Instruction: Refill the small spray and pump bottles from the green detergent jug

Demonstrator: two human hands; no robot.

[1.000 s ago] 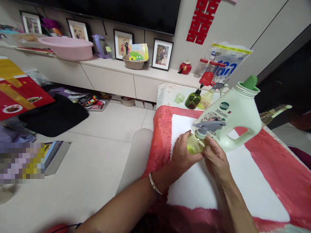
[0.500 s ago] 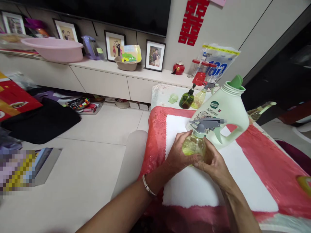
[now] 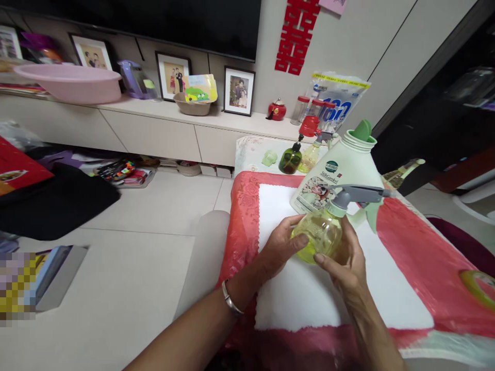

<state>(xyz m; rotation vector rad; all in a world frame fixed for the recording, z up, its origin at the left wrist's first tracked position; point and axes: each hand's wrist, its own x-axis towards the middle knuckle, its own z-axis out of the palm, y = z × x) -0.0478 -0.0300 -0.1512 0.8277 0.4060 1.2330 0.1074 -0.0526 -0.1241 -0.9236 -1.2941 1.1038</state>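
Observation:
A clear spray bottle point(image 3: 319, 234) with yellow liquid and a grey trigger head leans to the right above a white cloth point(image 3: 301, 299). My left hand point(image 3: 280, 245) holds its left side, thumb across the front. On the other side my right hand point(image 3: 350, 257) grips the bottle near its base, thumb at the front. Just behind it stands a large pale green jug point(image 3: 348, 159) with a label and a green piece in its open mouth. The spray head overlaps the jug in view.
Behind the jug are a dark green pump bottle point(image 3: 290, 159), another spray bottle point(image 3: 309, 157) and a pale green lump point(image 3: 269, 157). A roll of tape point(image 3: 477, 288) lies on the red tablecloth point(image 3: 436, 268) at right. A pink basin point(image 3: 73, 85) sits on the cabinet.
Both hands have tilted the spray bottle to the right, so its head now points further right and more of its body shows. The view has shifted slightly to the right.

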